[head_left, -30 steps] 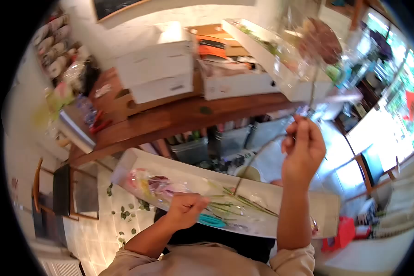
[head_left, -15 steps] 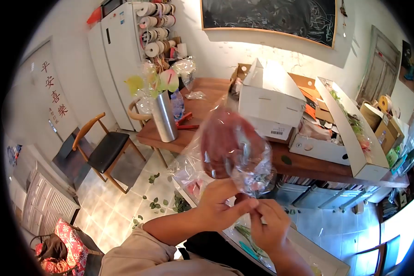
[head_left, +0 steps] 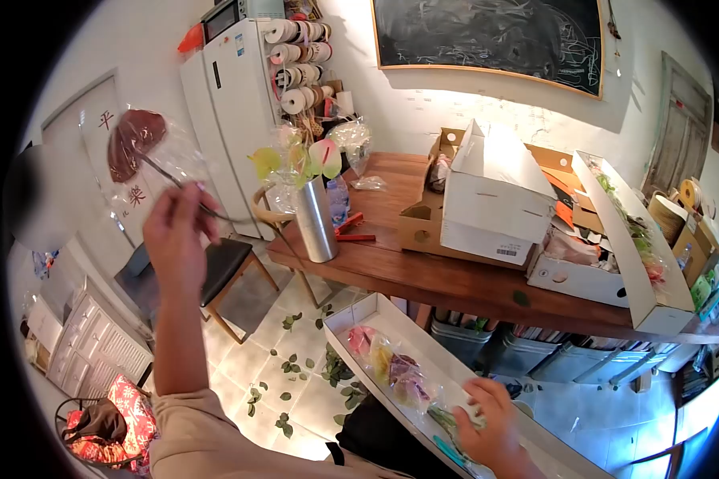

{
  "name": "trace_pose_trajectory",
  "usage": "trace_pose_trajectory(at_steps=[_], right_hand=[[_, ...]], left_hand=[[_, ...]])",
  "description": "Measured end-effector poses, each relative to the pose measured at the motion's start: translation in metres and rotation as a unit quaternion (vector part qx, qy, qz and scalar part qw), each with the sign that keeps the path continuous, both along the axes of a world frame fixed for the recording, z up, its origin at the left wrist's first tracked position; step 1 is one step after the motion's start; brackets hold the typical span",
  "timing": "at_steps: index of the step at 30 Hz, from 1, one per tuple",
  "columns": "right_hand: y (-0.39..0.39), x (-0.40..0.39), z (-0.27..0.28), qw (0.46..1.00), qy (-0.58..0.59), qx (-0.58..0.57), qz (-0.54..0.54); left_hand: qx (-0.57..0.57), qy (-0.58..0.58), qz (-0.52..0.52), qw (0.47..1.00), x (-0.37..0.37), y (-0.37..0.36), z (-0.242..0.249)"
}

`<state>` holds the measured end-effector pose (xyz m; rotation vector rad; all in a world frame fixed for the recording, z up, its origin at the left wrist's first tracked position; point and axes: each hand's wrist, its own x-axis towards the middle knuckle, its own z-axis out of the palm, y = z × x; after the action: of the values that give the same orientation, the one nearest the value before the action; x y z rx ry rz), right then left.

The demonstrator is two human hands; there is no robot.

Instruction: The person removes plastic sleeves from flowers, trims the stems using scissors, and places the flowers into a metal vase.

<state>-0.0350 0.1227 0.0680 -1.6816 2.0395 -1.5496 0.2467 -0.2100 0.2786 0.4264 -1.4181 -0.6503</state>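
Observation:
My left hand [head_left: 180,231] is raised at the left, its fingers closed round the dark stem of a dark red flower [head_left: 136,144]. Clear plastic wrap surrounds the flower head, and the stem slants down to the right, past the vase. Low at the right, my right hand [head_left: 487,421] is over a long white box [head_left: 519,427], its fingers curled near green stems [head_left: 443,419]; whether it grips them is unclear. Wrapped pink, yellow and purple flowers [head_left: 403,375] lie in the box.
A silver vase [head_left: 315,219] of anthuriums stands on the wooden table [head_left: 375,267], beside red tools [head_left: 353,231]. White cartons [head_left: 491,199] fill the table's right part. A black-seated chair [head_left: 228,267] is at the left; leaves [head_left: 291,363] lie on the floor.
The wrapped red flower has moved from the centre to the upper left in my left hand. My right hand has come apart from it and moved down right over the box. The view has shifted.

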Motion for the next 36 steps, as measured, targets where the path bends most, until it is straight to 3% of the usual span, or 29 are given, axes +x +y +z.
trace_pose_trajectory(at_steps=[3, 8, 12, 16, 19, 26, 36], right_hand=[[0.026, -0.012, -0.023, 0.999, 0.027, -0.014, -0.029], [0.053, -0.019, -0.046, 0.994, -0.051, 0.007, -0.100], [0.066, -0.018, -0.048, 0.990, -0.049, -0.013, -0.133], [0.079, -0.018, -0.053, 0.985, -0.058, -0.025, -0.159], [0.088, -0.014, -0.049, 0.981, -0.082, -0.013, -0.176], [0.094, -0.015, -0.044, 0.980, -0.076, 0.015, -0.183], [0.089, -0.012, -0.052, 0.984, -0.029, 0.000, -0.175]], left_hand=[[-0.038, 0.009, 0.028, 0.999, 0.024, -0.034, 0.048], [-0.059, 0.017, 0.035, 0.998, 0.029, -0.087, 0.088], [-0.021, -0.054, 0.058, 0.997, 0.014, -0.103, 0.079], [-0.001, -0.131, 0.145, 0.981, 0.014, -0.116, 0.059], [-0.014, -0.115, 0.159, 0.980, 0.020, -0.150, 0.049], [-0.003, -0.018, 0.071, 0.997, 0.007, -0.183, 0.053], [0.107, 0.041, 0.046, 0.992, -0.021, -0.236, 0.048]])
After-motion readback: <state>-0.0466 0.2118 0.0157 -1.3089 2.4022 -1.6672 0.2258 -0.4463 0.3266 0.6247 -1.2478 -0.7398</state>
